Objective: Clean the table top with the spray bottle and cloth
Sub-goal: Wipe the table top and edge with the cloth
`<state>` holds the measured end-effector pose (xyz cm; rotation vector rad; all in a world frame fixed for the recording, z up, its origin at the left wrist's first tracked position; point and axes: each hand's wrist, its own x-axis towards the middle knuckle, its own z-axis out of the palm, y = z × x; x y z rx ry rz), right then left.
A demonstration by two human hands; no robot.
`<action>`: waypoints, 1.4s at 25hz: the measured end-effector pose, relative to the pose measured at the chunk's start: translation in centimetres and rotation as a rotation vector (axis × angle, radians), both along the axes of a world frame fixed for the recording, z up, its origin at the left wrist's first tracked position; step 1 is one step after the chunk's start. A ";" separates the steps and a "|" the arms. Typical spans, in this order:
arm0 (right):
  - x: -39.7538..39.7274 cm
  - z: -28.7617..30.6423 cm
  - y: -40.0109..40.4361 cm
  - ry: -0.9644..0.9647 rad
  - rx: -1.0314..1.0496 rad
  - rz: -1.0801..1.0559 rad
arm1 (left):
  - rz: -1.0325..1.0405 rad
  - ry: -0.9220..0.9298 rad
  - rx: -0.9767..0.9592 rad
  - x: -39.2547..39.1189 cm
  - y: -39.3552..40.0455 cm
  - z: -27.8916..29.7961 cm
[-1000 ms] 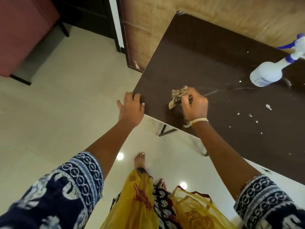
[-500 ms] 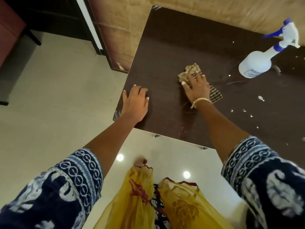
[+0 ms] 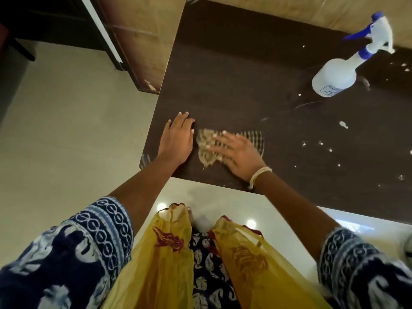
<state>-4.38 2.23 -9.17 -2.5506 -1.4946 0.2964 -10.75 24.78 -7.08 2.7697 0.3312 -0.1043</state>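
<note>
At the left, the left hand (image 3: 177, 142) lies flat on the table top (image 3: 234, 85) near its front left corner, fingers straight and holding nothing; it appears to brace the body. Just beside it to the right, the cloth (image 3: 207, 148) sits crumpled on the dark surface, a checked part of it showing past the knuckles. The right hand (image 3: 236, 152) presses down on the cloth with fingers spread and fairly straight, not curled around it; the two hands are close together, almost touching. Further right, white specks and a larger blob (image 3: 343, 124) dot the surface, well apart from the cloth. At the far right, toward the back edge, the spray bottle (image 3: 336, 74) stands upright, untouched.

The step in hand is judged to be wiping. To do it well, keep the palm flat so the whole cloth bears on the surface, work in overlapping strokes from this corner toward the speckled area on the right, and refold the cloth when a face is soiled. The dried blob may need fresh spray first.
</note>
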 end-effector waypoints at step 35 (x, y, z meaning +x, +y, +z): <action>-7.2 0.7 -2.1 0.254 0.355 -0.481 | -0.059 -0.011 -0.135 -2.5 -0.6 -1.3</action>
